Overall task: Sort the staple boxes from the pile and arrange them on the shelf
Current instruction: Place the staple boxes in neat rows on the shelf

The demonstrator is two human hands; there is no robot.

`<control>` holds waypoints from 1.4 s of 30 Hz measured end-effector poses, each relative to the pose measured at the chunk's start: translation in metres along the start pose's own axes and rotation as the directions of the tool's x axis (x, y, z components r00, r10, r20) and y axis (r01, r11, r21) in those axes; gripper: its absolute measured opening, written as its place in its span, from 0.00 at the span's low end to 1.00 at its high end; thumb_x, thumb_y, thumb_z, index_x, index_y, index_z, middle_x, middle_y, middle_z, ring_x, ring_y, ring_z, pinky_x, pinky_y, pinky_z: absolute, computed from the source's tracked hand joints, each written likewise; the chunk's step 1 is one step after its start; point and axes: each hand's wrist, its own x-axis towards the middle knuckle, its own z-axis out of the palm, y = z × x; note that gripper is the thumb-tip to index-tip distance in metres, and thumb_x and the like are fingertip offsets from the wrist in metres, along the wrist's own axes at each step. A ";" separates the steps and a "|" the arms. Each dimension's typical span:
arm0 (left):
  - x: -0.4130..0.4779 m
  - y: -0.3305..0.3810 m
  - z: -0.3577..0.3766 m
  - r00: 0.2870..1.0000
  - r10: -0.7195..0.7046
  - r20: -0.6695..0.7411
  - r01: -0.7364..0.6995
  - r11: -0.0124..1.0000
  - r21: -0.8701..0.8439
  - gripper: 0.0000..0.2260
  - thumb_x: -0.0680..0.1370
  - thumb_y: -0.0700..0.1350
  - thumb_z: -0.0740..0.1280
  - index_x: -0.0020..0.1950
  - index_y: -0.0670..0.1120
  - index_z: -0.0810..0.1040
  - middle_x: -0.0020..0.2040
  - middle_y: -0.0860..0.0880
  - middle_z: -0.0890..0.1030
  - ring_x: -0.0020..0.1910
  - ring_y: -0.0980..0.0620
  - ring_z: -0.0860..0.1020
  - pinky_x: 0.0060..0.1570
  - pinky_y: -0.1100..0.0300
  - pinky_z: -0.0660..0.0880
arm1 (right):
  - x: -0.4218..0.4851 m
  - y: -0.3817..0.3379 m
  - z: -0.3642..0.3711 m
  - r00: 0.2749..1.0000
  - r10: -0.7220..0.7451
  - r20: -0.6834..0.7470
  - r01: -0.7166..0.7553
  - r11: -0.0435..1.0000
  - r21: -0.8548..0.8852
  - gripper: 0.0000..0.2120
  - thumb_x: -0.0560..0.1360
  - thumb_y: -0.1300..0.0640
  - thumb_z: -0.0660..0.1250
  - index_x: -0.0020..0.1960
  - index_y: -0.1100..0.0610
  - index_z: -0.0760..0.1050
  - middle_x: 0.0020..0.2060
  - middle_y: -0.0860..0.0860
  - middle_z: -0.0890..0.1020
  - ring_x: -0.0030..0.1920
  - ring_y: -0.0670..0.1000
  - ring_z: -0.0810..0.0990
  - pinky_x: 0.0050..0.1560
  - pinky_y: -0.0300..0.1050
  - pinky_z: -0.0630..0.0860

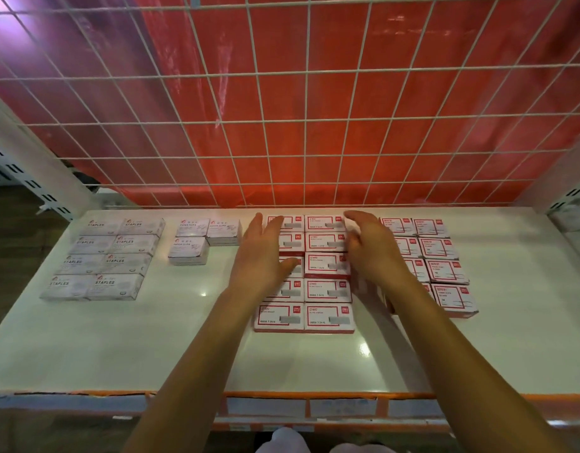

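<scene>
Red-and-white staple boxes (328, 291) lie in a two-column block at the middle of the white shelf (151, 338). My left hand (261, 253) rests flat against the block's left side, fingers extended, thumb over a box. On the block's right side my right hand (372, 246) presses with fingers spread. Neither hand grips a box. A second red-and-white group (442, 266) sits to the right, partly hidden by my right arm. Grey boxes marked STAPLES (102, 258) lie in two columns at the left.
Three grey paper clip boxes (203, 240) sit between the grey staples and the middle block. A white wire grid (282, 125) backed by red sheeting closes the rear. Orange-edged label strip (314, 400) runs along the shelf front. White uprights stand at both sides.
</scene>
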 end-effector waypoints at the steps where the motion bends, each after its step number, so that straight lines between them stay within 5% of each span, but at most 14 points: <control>1: -0.004 -0.001 0.001 1.000 0.009 -0.020 -0.009 1.000 0.001 0.35 0.74 0.55 0.70 0.76 0.54 0.57 0.79 0.49 0.53 0.77 0.44 0.54 0.71 0.45 0.59 | -0.006 0.001 -0.003 0.998 0.046 -0.036 -0.045 0.999 0.027 0.18 0.80 0.60 0.59 0.70 0.55 0.67 0.68 0.52 0.72 0.66 0.55 0.71 0.63 0.48 0.70; 7: -0.016 -0.003 0.010 0.997 0.065 -0.047 -0.068 0.996 -0.058 0.34 0.73 0.53 0.71 0.76 0.54 0.59 0.77 0.50 0.57 0.74 0.47 0.62 0.68 0.47 0.65 | -0.032 0.008 -0.008 0.994 0.105 0.016 -0.106 0.992 0.073 0.21 0.78 0.59 0.64 0.70 0.54 0.66 0.61 0.52 0.78 0.59 0.53 0.77 0.54 0.44 0.74; 33: -0.022 -0.001 0.014 0.992 0.110 -0.066 -0.113 0.993 -0.038 0.32 0.74 0.54 0.70 0.74 0.53 0.61 0.76 0.50 0.62 0.73 0.48 0.64 0.69 0.48 0.65 | -0.048 0.006 0.002 0.997 0.082 0.000 -0.082 0.991 0.103 0.16 0.78 0.58 0.63 0.66 0.54 0.71 0.61 0.50 0.79 0.60 0.51 0.78 0.60 0.46 0.73; 38: -0.016 0.000 0.007 0.992 0.123 -0.037 -0.122 0.992 0.023 0.34 0.74 0.53 0.71 0.76 0.54 0.59 0.78 0.50 0.56 0.76 0.47 0.58 0.70 0.47 0.61 | -0.040 0.003 -0.002 0.996 0.022 -0.084 -0.020 1.000 0.022 0.16 0.80 0.57 0.60 0.67 0.55 0.70 0.62 0.52 0.78 0.60 0.53 0.77 0.55 0.42 0.73; 42: -0.001 0.011 -0.004 0.975 0.222 -0.001 -0.222 0.975 0.029 0.31 0.76 0.43 0.68 0.76 0.51 0.58 0.78 0.50 0.54 0.77 0.49 0.50 0.73 0.50 0.54 | -0.008 -0.002 0.005 0.986 -0.138 -0.091 0.126 0.984 -0.127 0.16 0.80 0.57 0.59 0.66 0.57 0.72 0.63 0.53 0.76 0.63 0.54 0.73 0.62 0.46 0.68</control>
